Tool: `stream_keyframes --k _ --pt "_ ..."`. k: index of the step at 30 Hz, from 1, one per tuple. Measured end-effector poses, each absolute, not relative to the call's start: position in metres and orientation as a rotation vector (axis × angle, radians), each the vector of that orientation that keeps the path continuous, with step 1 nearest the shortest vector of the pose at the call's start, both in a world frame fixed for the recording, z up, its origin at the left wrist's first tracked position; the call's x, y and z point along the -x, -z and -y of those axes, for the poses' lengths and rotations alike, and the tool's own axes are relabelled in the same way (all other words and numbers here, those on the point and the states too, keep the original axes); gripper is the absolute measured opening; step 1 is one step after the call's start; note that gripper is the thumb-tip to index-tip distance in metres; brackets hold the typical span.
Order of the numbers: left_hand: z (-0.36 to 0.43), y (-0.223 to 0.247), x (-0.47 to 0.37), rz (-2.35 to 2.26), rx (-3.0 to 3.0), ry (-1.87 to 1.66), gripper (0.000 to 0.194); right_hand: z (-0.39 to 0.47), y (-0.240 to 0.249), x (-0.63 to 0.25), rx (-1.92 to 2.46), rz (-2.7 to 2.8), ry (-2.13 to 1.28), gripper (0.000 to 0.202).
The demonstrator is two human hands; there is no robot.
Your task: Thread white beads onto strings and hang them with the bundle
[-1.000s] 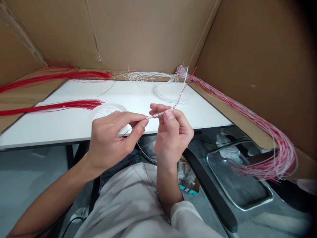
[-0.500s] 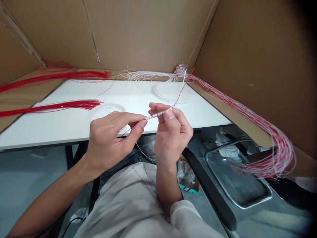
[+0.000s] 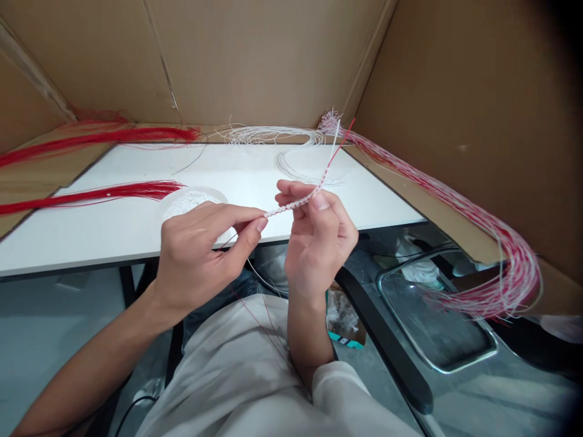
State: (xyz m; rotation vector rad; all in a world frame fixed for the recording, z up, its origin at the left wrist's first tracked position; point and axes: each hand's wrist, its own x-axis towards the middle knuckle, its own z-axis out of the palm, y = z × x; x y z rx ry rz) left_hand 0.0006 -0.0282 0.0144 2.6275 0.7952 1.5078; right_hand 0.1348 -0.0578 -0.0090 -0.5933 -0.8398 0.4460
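Note:
A thin braided cord of red and white with white beads (image 3: 288, 207) stretches between my two hands. Its lower left end is pinched between the thumb and index finger of my left hand (image 3: 200, 258). Further up, my right hand (image 3: 321, 243) grips the cord between thumb and fingers, palm turned up. Past my right hand the cord rises and splits into a white end and a red end. Loose red and white threads hang below my left hand. Behind that hand, a round white dish (image 3: 191, 200) of small white beads is partly hidden.
Red thread bundles (image 3: 113, 193) lie at the left of the white table (image 3: 113, 233). White threads (image 3: 273, 135) curl at the back. A red and white bundle (image 3: 455, 200) runs along the right cardboard edge. A black armrest (image 3: 387, 340) stands at lower right.
My hands have moved slightly apart, and more of the beaded cord shows between them. The view has shifted a little.

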Motion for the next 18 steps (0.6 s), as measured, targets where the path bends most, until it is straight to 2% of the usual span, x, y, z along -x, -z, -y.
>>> stream_keyframes --k 18 --pt "0.0262 -0.0128 0.0 -0.78 -2.614 -1.486 0.012 0.0564 0.008 -0.1332 0.589 0.823 -0.419 0.015"
